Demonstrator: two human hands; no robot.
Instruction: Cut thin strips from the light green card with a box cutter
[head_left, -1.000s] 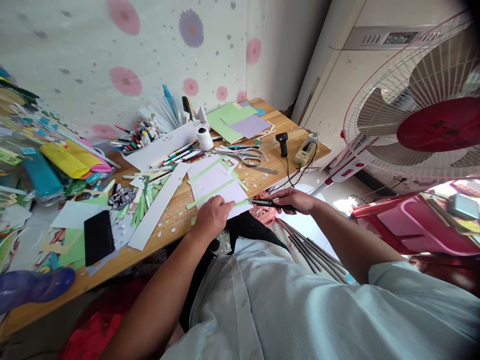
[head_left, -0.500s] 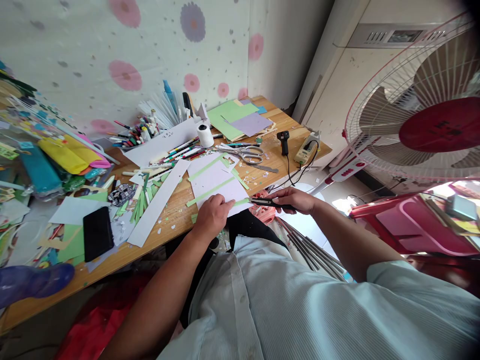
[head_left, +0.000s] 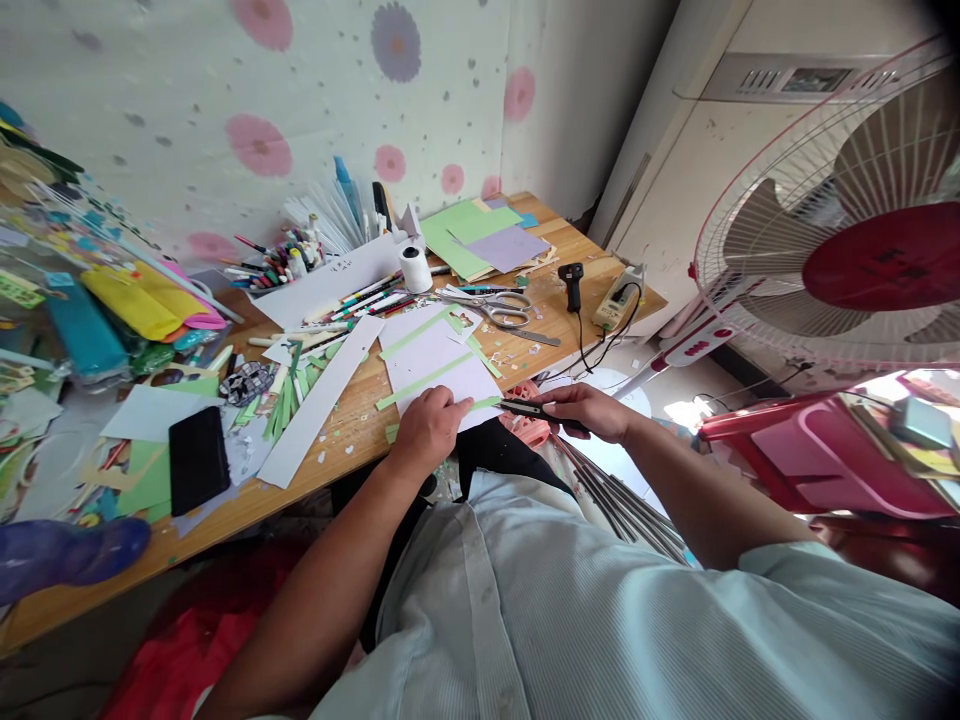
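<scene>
A white sheet (head_left: 420, 355) with pale green strips across it lies at the table's front edge. My left hand (head_left: 431, 425), its fingers curled, presses on the sheet's near part. Its fingertips hold the left end of a short green paper strip (head_left: 484, 403). From the right, my right hand (head_left: 589, 410) grips a black utility knife (head_left: 544, 411). The knife's tip meets the right end of that strip at the sheet's edge. Another green strip (head_left: 427, 382) runs slantwise just above my left hand.
Scissors (head_left: 510, 310), a metal blade (head_left: 536, 337) and a white thread spool (head_left: 414, 268) lie beyond the sheet. A glue gun (head_left: 572, 285) and power strip (head_left: 619, 300) are at right. Left are a long white strip (head_left: 322, 400), paper scraps and a phone (head_left: 198, 460). A fan (head_left: 862, 230) stands right.
The whole view has shifted slightly. The knife in my right hand has tilted a little, its rear end lower, with the tip still at the strip. My left hand stays in place on the sheet.
</scene>
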